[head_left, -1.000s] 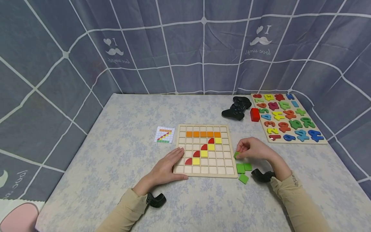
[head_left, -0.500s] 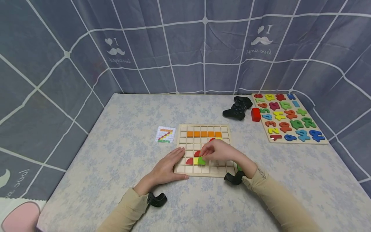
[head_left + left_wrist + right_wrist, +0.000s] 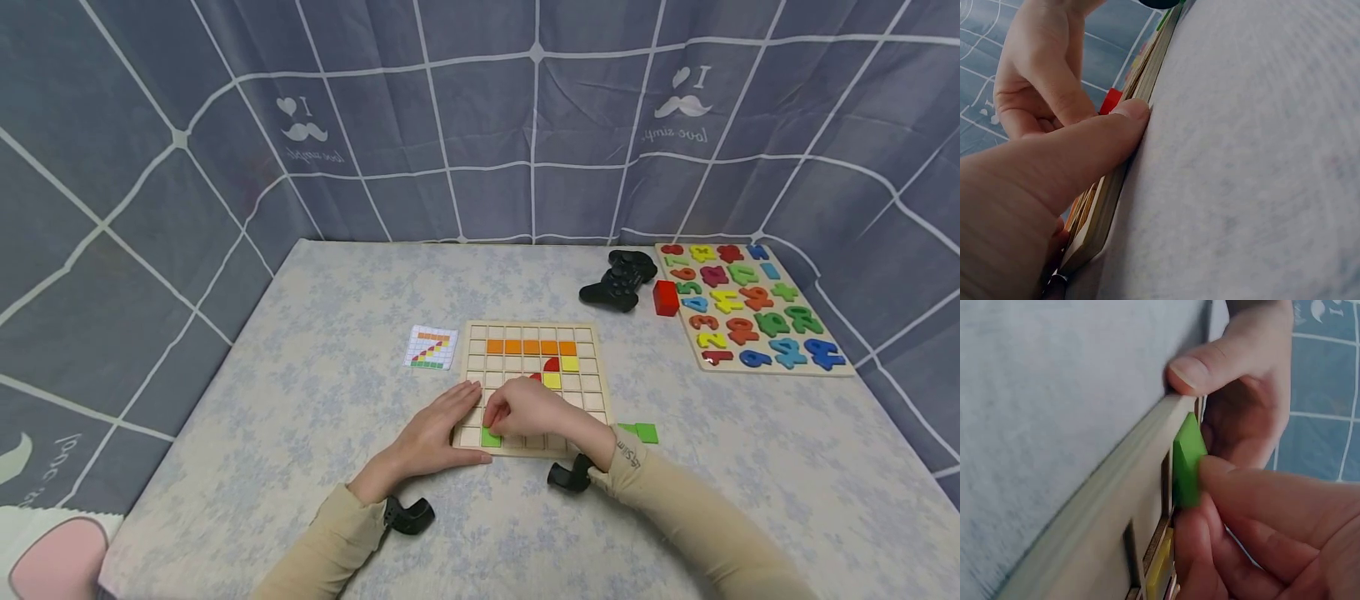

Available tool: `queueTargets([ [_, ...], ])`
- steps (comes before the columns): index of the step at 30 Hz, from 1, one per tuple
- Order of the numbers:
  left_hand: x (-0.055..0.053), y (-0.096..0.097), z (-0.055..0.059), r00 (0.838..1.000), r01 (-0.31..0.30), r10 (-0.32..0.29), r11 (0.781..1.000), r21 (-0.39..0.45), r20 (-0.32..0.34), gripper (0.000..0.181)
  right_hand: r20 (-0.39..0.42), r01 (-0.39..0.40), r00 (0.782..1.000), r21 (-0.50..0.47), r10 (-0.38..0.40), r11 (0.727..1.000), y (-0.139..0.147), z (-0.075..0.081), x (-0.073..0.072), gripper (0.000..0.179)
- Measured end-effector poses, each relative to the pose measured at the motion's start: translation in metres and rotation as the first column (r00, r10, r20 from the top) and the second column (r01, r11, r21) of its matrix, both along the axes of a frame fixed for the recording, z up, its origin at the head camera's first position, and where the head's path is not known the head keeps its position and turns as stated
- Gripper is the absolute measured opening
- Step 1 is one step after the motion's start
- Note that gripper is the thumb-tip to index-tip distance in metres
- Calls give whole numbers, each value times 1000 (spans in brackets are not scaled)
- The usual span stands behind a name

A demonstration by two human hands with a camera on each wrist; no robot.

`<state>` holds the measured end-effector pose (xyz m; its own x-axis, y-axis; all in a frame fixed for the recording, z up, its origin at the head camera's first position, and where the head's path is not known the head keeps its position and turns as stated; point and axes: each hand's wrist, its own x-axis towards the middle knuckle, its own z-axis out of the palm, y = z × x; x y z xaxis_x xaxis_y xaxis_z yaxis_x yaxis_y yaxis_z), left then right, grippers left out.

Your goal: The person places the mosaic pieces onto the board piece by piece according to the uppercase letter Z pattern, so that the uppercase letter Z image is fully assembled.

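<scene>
A wooden grid board (image 3: 588, 364) lies on the table, with a row of orange tiles (image 3: 531, 347) near its far side. Below that row show red quarter-round pieces (image 3: 552, 365) and yellow tiles (image 3: 551, 381); my right hand (image 3: 534, 408) covers part of this diagonal. Thumb and fingers of that hand pinch a green square tile (image 3: 1189, 465), tilted against the grid in the front row near the left corner. My left hand (image 3: 431, 433) rests at the board's front-left corner, fingers extended along the left side, thumb (image 3: 1132, 111) against the front edge.
More green tiles (image 3: 647, 432) lie right of the board, partly hidden by the right arm. A pattern card (image 3: 431, 347) is at the board's left. Farther back are a black game controller (image 3: 619, 281), a red block (image 3: 665, 297) and a number puzzle board (image 3: 757, 308).
My right hand has carried a green tile from the pile at the right, across the board, to the front row near the left corner. The left hand stays at the board's corner.
</scene>
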<state>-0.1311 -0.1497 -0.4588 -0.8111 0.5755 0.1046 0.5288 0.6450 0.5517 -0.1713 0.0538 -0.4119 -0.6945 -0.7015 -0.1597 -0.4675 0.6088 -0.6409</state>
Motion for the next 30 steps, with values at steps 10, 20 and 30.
queueTargets([
  [10,0,1,2,1000,-11,11,1000,-14,13,96,-48,22,998,-131,-28,991,39,13,-5,9],
  [20,1,1,2,1000,-16,17,1000,-15,24,96,84,161,986,-212,-146,964,109,16,-10,23],
  [30,1,1,2,999,-18,18,1000,-16,31,97,138,276,958,-216,-250,937,172,18,-4,25],
])
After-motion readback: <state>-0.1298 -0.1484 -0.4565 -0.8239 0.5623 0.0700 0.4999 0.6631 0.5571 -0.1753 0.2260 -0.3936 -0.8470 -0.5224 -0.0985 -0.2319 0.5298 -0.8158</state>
